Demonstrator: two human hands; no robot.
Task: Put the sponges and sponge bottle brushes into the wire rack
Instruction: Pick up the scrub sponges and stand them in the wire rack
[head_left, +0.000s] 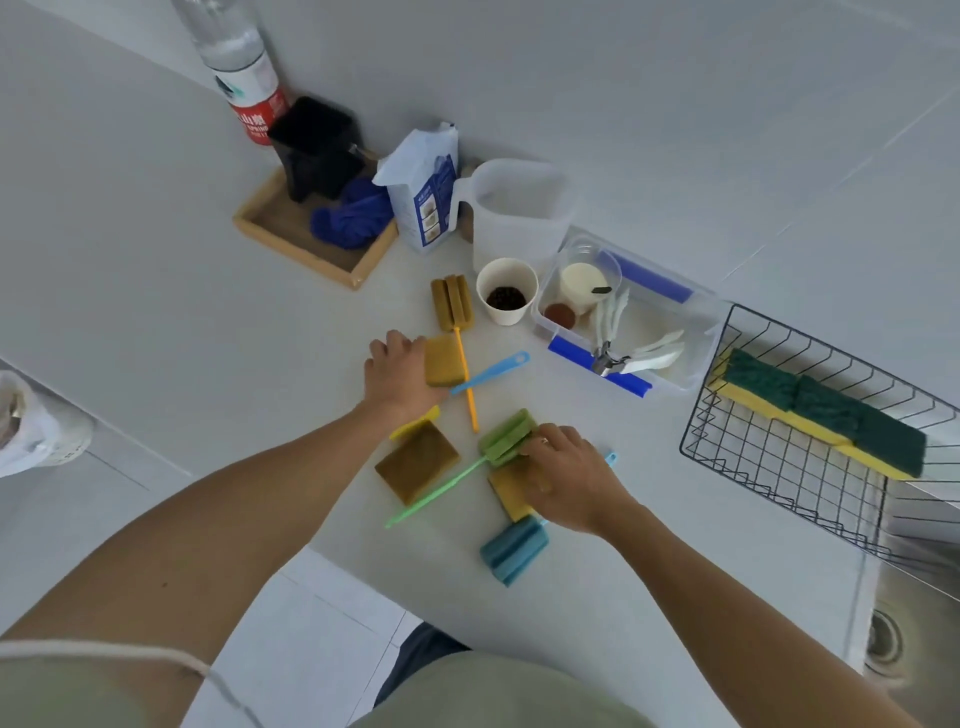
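The black wire rack (769, 467) stands at the right and holds a row of green-and-yellow sponges (826, 410). My left hand (397, 374) grips a brownish-yellow sponge (442, 359) lying on the orange-handled bottle brush (457, 312). My right hand (569, 475) rests over a yellow sponge (509, 491) and touches the head of the green bottle brush (506, 436). A brown sponge (415, 462) lies between my arms. The blue bottle brush (514, 553) lies near the counter's front edge. A light blue brush handle (491, 371) crosses the orange one.
A clear bin with blue clips (597, 358) holds utensils beside the rack. A paper cup (506, 296), a white jug (519, 213), a paper bag (423, 192), a wooden tray (291, 244) and a water bottle (244, 67) stand behind. A steel sink (909, 613) lies at the right.
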